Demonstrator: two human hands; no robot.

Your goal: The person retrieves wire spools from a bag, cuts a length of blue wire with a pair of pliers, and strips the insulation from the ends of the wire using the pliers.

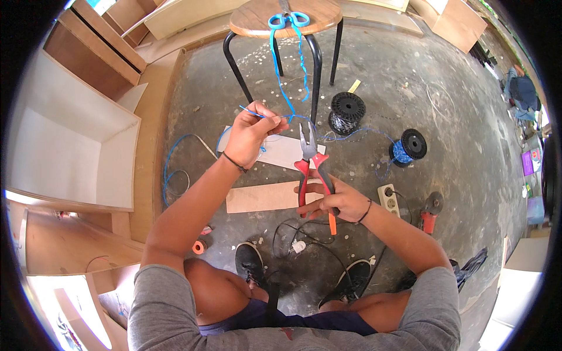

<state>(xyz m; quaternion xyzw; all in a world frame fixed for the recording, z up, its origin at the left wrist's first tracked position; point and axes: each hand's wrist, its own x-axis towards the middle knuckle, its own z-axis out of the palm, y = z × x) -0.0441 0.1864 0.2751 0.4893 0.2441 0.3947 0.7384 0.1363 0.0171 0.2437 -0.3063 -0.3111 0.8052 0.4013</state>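
Note:
Between the thumb and fingers of my left hand (257,124) is a thin blue cord (293,116), pinched so that a short end sticks out to the left. My right hand (342,202) grips combination pliers (308,146) with red and black handles, jaws pointing up and slightly apart, close to the cord. An orange strip (332,224) shows below that hand; I cannot tell whether it belongs to the pliers. Blue-handled scissors (288,21) lie on a wooden stool (249,20), and blue strands (278,70) hang from there toward my left hand.
A black spool of grey cord (346,114) and a spool of blue cord (408,147) sit on the floor to the right. Nearby are a power strip (389,200) and a red power tool (430,213). Wooden strip (263,197) lies below my hands; cabinets (111,152) line the left.

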